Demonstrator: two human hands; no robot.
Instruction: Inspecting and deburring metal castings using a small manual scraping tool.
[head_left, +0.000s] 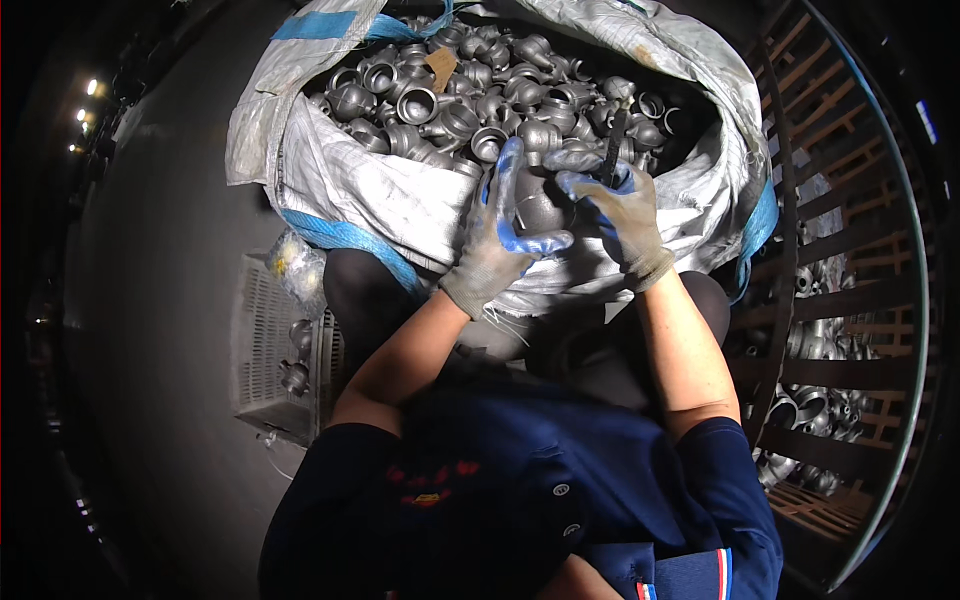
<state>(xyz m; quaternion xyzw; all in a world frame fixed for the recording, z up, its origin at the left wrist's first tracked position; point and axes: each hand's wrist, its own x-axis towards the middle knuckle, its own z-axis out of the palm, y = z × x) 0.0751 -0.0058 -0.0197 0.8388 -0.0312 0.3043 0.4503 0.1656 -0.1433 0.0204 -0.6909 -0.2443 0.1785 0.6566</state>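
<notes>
Both my hands wear grey gloves with blue-coated palms, above the near rim of a big white woven sack. My left hand (500,230) cups a rounded grey metal casting (541,207), fingers up along its left side and thumb across its near side. To the right of that casting, my right hand (622,210) is closed on a narrow dark bar that looks like a flat file (613,150), its upper part pointing away from me. The right fingertips come close to the casting; whether they touch it I cannot tell. The file's lower end is hidden in the glove.
The white sack (375,190) with blue straps is full of similar hollow castings (460,120); a brown scrap (441,66) lies on them. At left stands a grey plastic crate (262,345) with a few castings and a clear bag (298,268). A slatted metal cage (840,375) at right holds more castings.
</notes>
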